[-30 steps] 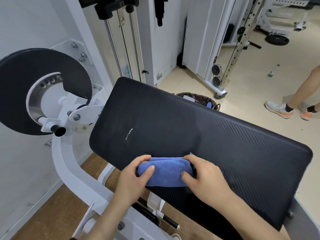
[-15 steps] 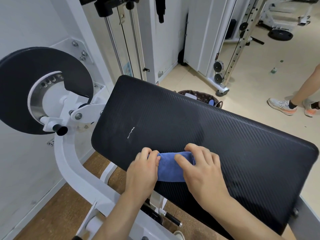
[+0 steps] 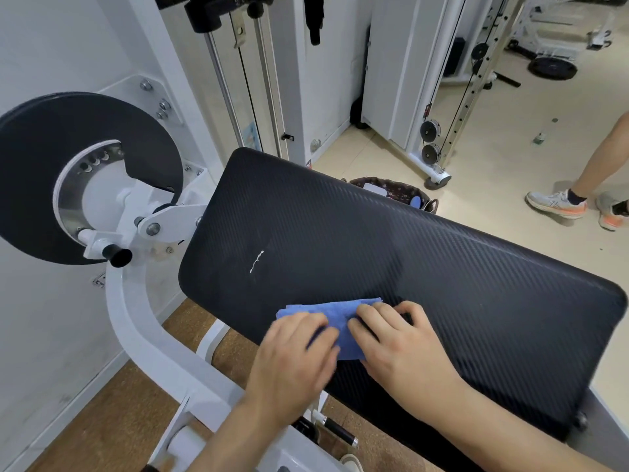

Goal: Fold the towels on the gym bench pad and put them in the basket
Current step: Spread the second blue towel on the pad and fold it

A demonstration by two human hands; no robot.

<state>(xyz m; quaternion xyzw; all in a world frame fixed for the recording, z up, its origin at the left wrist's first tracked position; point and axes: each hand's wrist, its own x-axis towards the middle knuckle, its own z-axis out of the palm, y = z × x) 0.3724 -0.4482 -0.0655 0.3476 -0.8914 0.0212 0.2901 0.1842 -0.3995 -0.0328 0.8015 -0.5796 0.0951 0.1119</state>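
Our blurred left hand (image 3: 292, 359) presses flat, closed-together fingers on the blue towel (image 3: 335, 313) at the near edge of the desk (image 3: 442, 267). Our right hand (image 3: 405, 349) curls its fingers over it; whether they pinch it, we cannot tell.

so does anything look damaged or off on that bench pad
Yes: a short, jagged white mark on the black bench pad, toward its left end, above the blue towel, looks like a scratch or small tear in the cover. Nothing else stands out.
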